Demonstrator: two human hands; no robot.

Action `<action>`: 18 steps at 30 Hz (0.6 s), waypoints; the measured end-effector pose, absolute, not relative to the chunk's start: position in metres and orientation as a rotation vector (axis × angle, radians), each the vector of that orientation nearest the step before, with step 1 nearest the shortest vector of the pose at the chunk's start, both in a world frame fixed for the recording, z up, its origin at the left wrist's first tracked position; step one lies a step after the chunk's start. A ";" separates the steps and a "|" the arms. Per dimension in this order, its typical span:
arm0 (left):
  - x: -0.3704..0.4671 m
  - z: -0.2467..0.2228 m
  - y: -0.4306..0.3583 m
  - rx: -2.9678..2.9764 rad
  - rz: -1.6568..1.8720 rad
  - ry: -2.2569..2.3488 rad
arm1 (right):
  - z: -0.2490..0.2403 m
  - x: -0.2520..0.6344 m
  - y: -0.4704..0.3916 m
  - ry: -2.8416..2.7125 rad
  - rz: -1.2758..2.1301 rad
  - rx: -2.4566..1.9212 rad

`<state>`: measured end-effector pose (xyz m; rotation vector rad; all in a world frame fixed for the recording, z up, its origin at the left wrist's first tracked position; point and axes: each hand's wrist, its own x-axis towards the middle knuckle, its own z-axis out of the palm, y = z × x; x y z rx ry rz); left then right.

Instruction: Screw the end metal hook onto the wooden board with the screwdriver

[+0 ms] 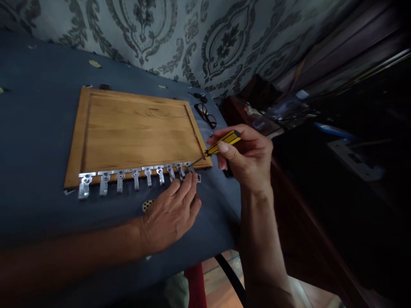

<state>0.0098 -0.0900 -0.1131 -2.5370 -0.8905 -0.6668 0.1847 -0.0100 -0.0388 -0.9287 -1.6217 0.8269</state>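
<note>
From where I stand, nearest is the left hand (173, 214), fingers nearly straight & close together, tips down by the rightmost clip; can't tell if they pinch or just press it. To its right, the right hand (252, 154) pinches a yellow/black screwdriver (224, 143) btwn thumb & fingers, shaft angled to that same clip. Metal clips (120, 180), approx. nine, line the near edge of the wood panel (138, 132), which lies flat on the blue cloth (38, 141). Row spans left to right, so placement looks pretty much done; fixing at the right end looks unfinished. Can't tell which others are tight, e.g. the left ones. Glasses (205, 115) lie just past the panel's right side, patterned fabric (180, 38) at the far side.
</note>
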 end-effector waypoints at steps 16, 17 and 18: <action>0.009 -0.113 -0.090 -2.562 -0.631 -0.882 | -0.046 0.189 -0.011 -1.614 0.858 -0.911; 0.009 -0.113 -0.090 -2.562 -0.626 -0.883 | -0.047 0.188 -0.011 -1.594 0.847 -0.917; 0.009 -0.113 -0.090 -2.559 -0.625 -0.883 | -0.047 0.187 -0.012 -1.573 0.837 -0.919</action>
